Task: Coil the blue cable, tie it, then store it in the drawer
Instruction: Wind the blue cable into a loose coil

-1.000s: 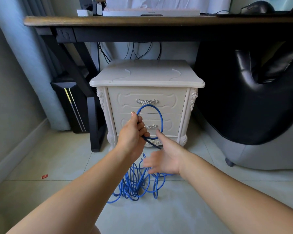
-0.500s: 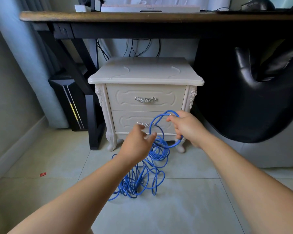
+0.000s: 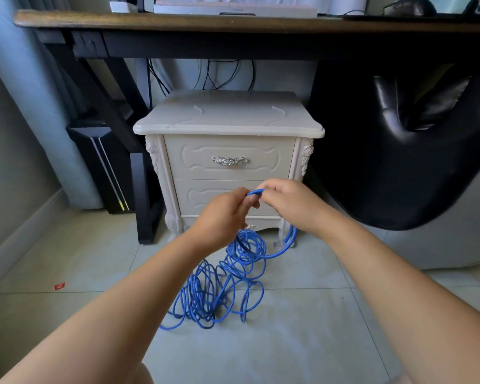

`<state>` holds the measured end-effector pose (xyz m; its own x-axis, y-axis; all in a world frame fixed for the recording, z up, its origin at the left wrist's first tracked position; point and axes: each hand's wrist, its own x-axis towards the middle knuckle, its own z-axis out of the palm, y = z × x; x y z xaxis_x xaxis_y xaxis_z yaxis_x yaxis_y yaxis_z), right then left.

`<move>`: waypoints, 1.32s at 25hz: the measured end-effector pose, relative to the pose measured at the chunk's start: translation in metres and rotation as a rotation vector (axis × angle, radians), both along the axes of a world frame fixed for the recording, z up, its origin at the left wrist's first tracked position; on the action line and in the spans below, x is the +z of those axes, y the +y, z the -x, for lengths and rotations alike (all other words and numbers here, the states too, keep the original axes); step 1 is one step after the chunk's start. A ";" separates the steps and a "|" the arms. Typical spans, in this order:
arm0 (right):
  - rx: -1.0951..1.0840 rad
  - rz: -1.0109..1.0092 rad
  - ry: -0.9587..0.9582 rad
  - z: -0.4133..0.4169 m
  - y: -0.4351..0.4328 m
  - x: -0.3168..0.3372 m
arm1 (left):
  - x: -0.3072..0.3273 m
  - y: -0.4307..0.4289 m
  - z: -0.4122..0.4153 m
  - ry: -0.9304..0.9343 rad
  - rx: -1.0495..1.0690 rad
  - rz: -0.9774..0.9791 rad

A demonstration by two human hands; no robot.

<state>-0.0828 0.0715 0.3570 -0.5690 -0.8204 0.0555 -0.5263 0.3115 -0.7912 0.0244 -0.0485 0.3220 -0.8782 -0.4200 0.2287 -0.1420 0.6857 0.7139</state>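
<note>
The blue cable lies in a loose tangle on the tiled floor in front of a cream nightstand. A few loops rise from the pile to both hands. My left hand grips the gathered loops at their top. My right hand pinches the cable right beside it, the two hands touching, and a loop hangs down from it. Both drawers are closed: the top drawer with its silver handle, and the lower drawer partly hidden behind my hands.
A dark wooden desk spans overhead, its black leg left of the nightstand. A black computer tower stands by the wall. A black chair crowds the right side. A small red scrap lies on the floor at left.
My right hand reached down for more cable, lifted a new loop and brought it across to my left hand; the hands were apart and now meet.
</note>
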 end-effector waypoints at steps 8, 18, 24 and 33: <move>-0.017 0.188 -0.461 -0.009 -0.006 -0.018 | 0.002 -0.006 -0.010 0.117 0.189 -0.251; -0.178 0.656 -1.286 -0.011 -0.022 -0.019 | 0.011 -0.005 -0.022 0.221 0.008 -1.115; -0.289 0.694 -1.173 -0.015 -0.025 -0.017 | 0.013 -0.004 -0.024 0.225 0.011 -1.122; -0.242 0.527 -0.356 -0.031 -0.025 -0.018 | 0.016 0.003 -0.018 0.250 0.357 -0.532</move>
